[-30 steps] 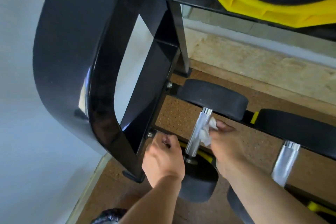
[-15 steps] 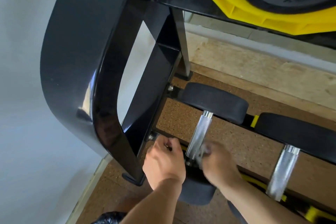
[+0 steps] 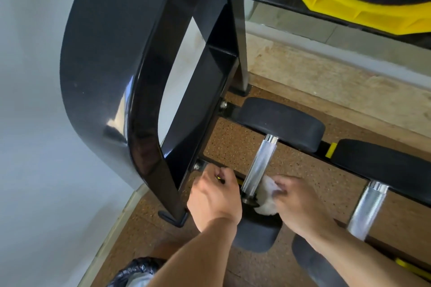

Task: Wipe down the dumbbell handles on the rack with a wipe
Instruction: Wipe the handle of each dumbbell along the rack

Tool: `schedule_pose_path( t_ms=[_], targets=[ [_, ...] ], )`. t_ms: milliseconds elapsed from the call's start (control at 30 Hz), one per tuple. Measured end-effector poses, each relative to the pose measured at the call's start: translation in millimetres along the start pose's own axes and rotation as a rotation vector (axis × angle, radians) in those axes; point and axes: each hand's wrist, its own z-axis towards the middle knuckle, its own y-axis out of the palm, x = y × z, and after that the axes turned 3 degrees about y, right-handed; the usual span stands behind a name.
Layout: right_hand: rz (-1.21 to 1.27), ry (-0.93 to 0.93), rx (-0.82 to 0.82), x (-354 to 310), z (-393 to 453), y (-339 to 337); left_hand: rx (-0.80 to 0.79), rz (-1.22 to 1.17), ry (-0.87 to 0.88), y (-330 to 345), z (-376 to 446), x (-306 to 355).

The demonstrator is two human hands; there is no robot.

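A black dumbbell lies across the lowest tier of the black rack (image 3: pixel 210 105), its knurled silver handle (image 3: pixel 258 163) running toward me. My right hand (image 3: pixel 296 202) grips a crumpled white wipe (image 3: pixel 265 196) pressed against the near end of that handle, by the near black head (image 3: pixel 256 235). My left hand (image 3: pixel 214 196) curls its fingers round the rack's front rail just left of the handle. A second dumbbell's silver handle (image 3: pixel 366 209) sits to the right, untouched.
The rack's thick curved side frame (image 3: pixel 112 81) rises at the left, close to a pale wall. A yellow cradle (image 3: pixel 338 0) with a dark weight sits on the tier above. Speckled cork floor (image 3: pixel 235 144) shows beneath; a black plastic bag (image 3: pixel 135 270) lies at the bottom edge.
My right hand slid the wipe from the middle of the handle down to its near end. My left hand has stayed on the rail.
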Motion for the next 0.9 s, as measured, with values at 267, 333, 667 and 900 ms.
schedule_pose_path(
  t_ms=[267, 333, 667, 900],
  targets=[
    [-0.872, -0.813, 0.042, 12.5, 45.0, -1.8, 0.010, -0.023, -0.026, 2.5, 1.9, -1.4],
    [-0.941, -0.997, -0.155, 21.1, 38.7, 0.2, -0.001, -0.012, -0.042, 4.4, 3.3, -1.6],
    [-0.906, -0.870, -0.119, 3.5, 51.1, -2.5, 0.022, -0.035, -0.029, 4.7, 2.1, -1.0],
    [-0.936, -0.914, -0.229, 3.7, 43.0, 3.3, 0.028, -0.055, -0.017, 4.5, 2.7, -2.9]
  ],
)
